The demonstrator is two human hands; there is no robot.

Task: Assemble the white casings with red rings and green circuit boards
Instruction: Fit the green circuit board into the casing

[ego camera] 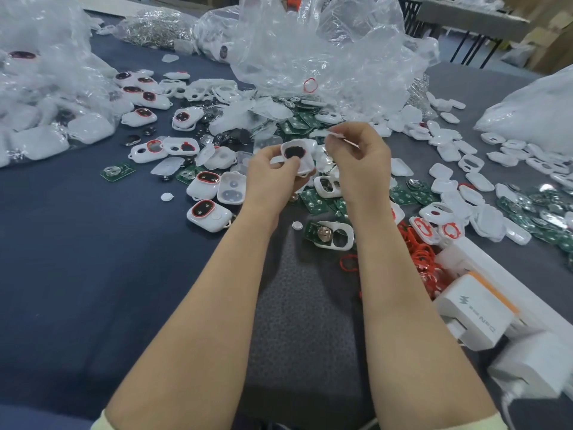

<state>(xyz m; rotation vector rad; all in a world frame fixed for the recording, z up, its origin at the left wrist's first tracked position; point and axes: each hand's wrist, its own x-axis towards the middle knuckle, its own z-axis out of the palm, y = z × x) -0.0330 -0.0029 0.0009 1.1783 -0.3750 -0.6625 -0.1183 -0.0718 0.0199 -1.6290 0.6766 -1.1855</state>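
Left hand (pixel 273 173) grips white casing (pixel 298 154); right hand (pixel 358 156) pinches piece (pixel 338 135) beside.

On my feed I count two grips: the left grip (pixel 273 173) holds one white casing (pixel 305 161), the right grip (pixel 356 159) pinches one small pale piece (pixel 336 135). Beside them on the worktop (pixel 77 243) lie two closed ringed casings (pixel 203 180), two loose white discs (pixel 167 197) and one lone circuit board (pixel 117 172) far left. Two white chargers (pixel 474 311) sit at right. At least four clear bags (pixel 325 51). Loose red rings (pixel 415 259) and heaped green boards (pixel 406 197) are too many to count.
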